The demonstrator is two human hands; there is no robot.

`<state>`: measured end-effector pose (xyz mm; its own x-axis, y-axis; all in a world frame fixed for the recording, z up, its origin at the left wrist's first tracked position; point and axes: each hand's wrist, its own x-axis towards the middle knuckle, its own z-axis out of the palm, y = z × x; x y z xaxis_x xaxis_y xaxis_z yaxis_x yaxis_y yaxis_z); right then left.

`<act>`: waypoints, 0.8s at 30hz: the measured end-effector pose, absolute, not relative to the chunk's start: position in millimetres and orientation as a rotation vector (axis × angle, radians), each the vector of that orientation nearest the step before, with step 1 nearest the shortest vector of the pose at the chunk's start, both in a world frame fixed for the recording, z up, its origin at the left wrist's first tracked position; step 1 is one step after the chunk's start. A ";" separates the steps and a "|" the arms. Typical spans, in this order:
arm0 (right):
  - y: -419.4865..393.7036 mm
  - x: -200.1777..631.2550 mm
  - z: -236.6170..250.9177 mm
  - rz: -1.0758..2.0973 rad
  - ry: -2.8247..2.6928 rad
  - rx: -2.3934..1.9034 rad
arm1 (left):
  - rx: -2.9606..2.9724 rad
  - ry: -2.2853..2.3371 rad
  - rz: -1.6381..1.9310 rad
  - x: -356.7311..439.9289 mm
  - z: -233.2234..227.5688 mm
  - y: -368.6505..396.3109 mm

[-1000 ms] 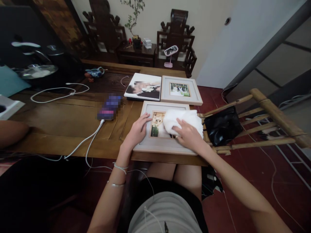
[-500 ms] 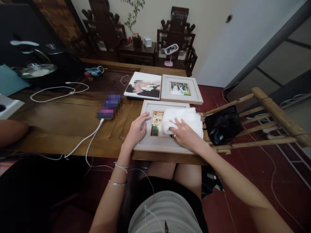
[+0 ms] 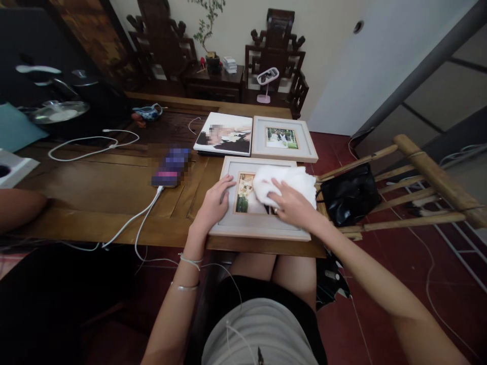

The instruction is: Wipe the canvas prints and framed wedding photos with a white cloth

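A pale wooden picture frame (image 3: 258,230) with a grey mat lies flat at the table's front edge, a small photo inside it. My left hand (image 3: 216,203) rests over the frame's left side, fingers stretched out along the mat. On the right half, my right hand (image 3: 294,205) presses down a bunched white cloth (image 3: 291,177), its fingers sunk into the folds. The cloth and hand hide the right part of the photo and the frame's upper right corner.
Behind the frame lie a white photo album (image 3: 226,139) and a second picture frame (image 3: 284,154). To the left are a charging phone (image 3: 171,167), white cables and another person's arm (image 3: 23,208). A black bag (image 3: 352,197) sits on a bamboo chair (image 3: 429,177) at the right.
My right hand and the white cloth have shifted slightly up the frame, baring more of its lower right corner. My left hand has stayed in place.
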<state>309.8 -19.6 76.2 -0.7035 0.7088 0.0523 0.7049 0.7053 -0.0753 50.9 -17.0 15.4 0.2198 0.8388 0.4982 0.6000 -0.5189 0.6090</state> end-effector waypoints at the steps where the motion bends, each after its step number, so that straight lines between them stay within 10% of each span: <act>1: -2.4 311.7 76.1 0.016 -2.825 -1.171 | 2.210 1.347 1.188 50.9 15.9 -17.2; 9: 37.1 309.1 79.6 -0.171 -2.936 -1.290 | 2.178 1.352 1.203 50.8 16.4 -16.5; 24: -110.6 302.2 104.1 0.460 -3.031 -1.060 | 2.234 1.375 1.151 51.2 9.8 -13.8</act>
<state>302.2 -110.6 104.1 -0.7816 0.5949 -0.1877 0.6238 0.7466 -0.2313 51.2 -13.8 9.8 0.2312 0.8440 0.4839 0.6246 -0.5101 0.5913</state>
